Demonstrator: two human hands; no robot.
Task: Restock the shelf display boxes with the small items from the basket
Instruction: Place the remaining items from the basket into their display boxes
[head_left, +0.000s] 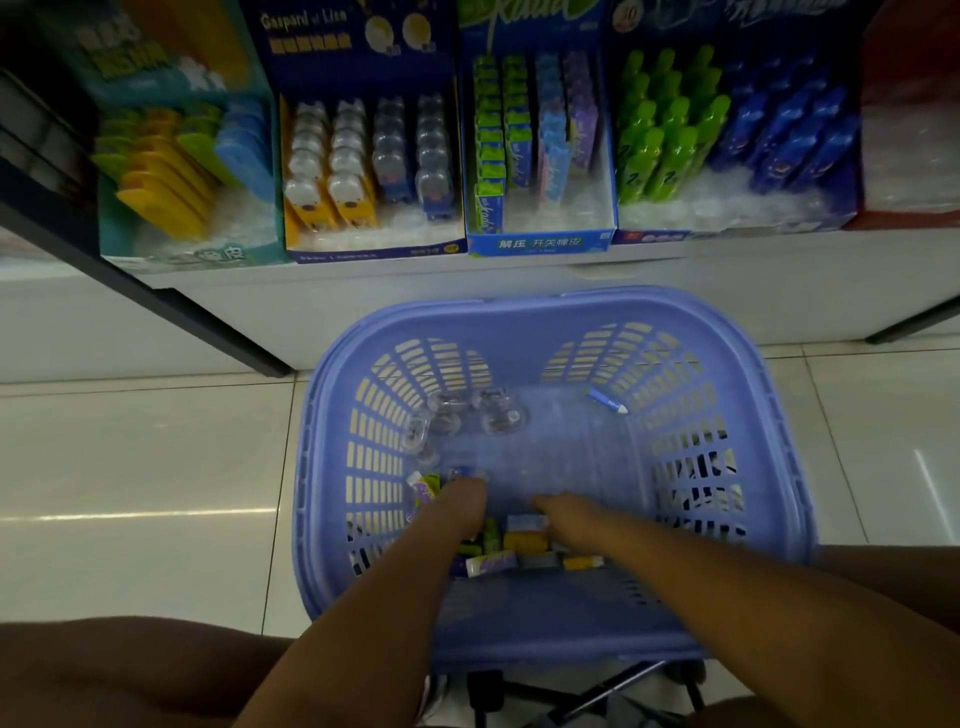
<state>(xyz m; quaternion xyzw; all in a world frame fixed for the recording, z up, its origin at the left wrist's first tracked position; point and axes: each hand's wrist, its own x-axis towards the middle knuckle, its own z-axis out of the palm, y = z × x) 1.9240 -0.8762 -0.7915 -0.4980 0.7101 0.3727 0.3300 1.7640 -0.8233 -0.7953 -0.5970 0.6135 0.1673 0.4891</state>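
Both arms are reaching down into the purple basket (774, 410), which is sitting on the tiled floor (130, 467) just in front of the low white shelf (675, 280). The left hand (465, 501) is dipping in beside the near-left wall, and the right hand (563, 519) is lying just beside it toward the middle. Both sets of fingers are pointing down and away among the goods, so I cannot tell whether they are spread, narrow or holding anything.

The small items (524, 543), yellow, green and white packets, are lying heaped against the basket's near edge, under and between the two hands. A cluster of clear-cased pieces (462, 415) is resting by the far-left wall, and one blue pen-shaped piece (608, 402) is lying alone at the far-right wall. The middle of the basket bottom is showing bare between them.

On the shelf, four display boxes (540, 244) are standing side by side, walls touching. The teal box (192, 254), the dark blue box (374, 252) and the box of green and blue tubes (727, 228) are each showing open room along their front edges.
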